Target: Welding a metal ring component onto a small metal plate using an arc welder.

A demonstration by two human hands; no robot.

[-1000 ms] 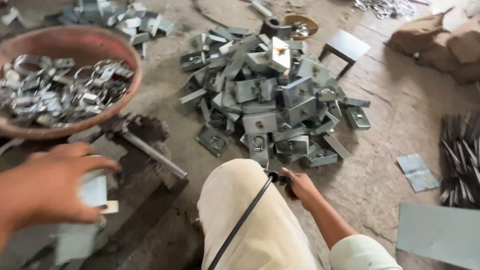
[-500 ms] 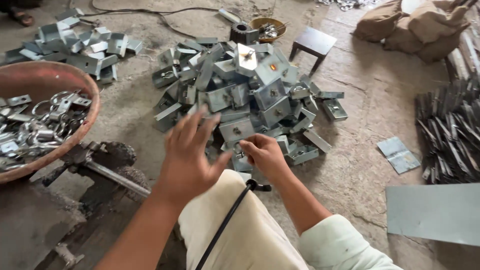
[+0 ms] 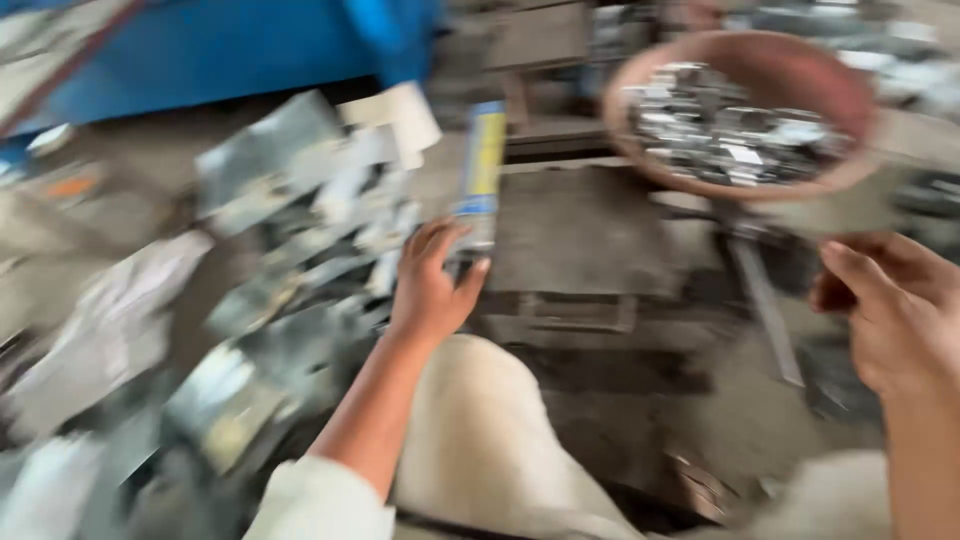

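The view is badly blurred. My left hand (image 3: 432,285) reaches forward over my light-trousered knee (image 3: 480,440), fingers spread. Its fingertips are at the lower end of a narrow blue, yellow and grey piece (image 3: 482,165), beside a heap of grey metal brackets (image 3: 290,240) on the left. I cannot tell whether the hand grips anything. My right hand (image 3: 890,300) hovers at the right edge with its fingers curled inward, below a reddish-brown bowl (image 3: 850,95) filled with several shiny metal rings. Nothing shows inside the right hand.
A flat dark metal block (image 3: 580,230) lies on the floor ahead of my knee. A thin bar (image 3: 765,310) runs down from under the bowl. A large blue object (image 3: 220,45) fills the top left.
The view has swung left, so the big bracket pile on the right is gone and the bowl now sits top right. My hands have parted: the left went to the heap, the right drew back.
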